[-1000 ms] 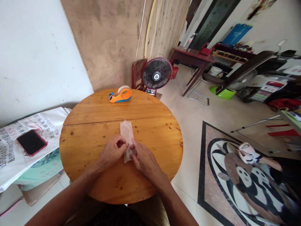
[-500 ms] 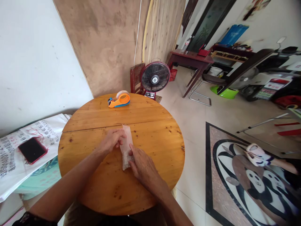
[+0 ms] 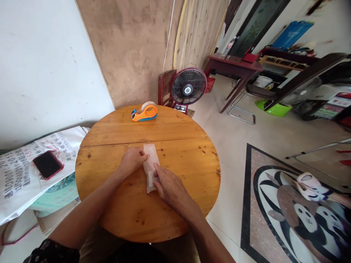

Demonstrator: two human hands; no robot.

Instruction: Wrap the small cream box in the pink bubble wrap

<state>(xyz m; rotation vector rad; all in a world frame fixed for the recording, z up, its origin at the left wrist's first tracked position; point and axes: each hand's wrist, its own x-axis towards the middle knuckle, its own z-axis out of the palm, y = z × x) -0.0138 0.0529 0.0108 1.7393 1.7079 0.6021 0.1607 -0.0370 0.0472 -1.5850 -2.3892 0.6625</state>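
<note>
On the round wooden table [image 3: 117, 208] lies a narrow, pale, see-through packet [image 3: 150, 152]; its lower end looks crinkled and clear, and I cannot make out what is inside. My left hand [image 3: 135, 159] is closed, thumb and fingers pinched at the packet's left edge near the top. At the lower right side, my right hand [image 3: 170, 182] has its fingers and thumb on the packet, covering part of that edge. An orange and blue tape dispenser [image 3: 145, 112] with a roll of clear tape sits near the table's far edge, apart from both hands.
Behind the table a fan [image 3: 188, 87] stands on a wooden chair [image 3: 165, 87]. Left of the table, a phone [image 3: 48, 165] lies on a white printed sack [image 3: 22, 175]. Another person's foot in a shoe [image 3: 311, 186] shows on the panda-patterned floor at right.
The whole view has shifted, so the table sits a little further right and higher. My left fingers have drawn into a tighter pinch at the packet's edge; the right hand stays on its lower part.
</note>
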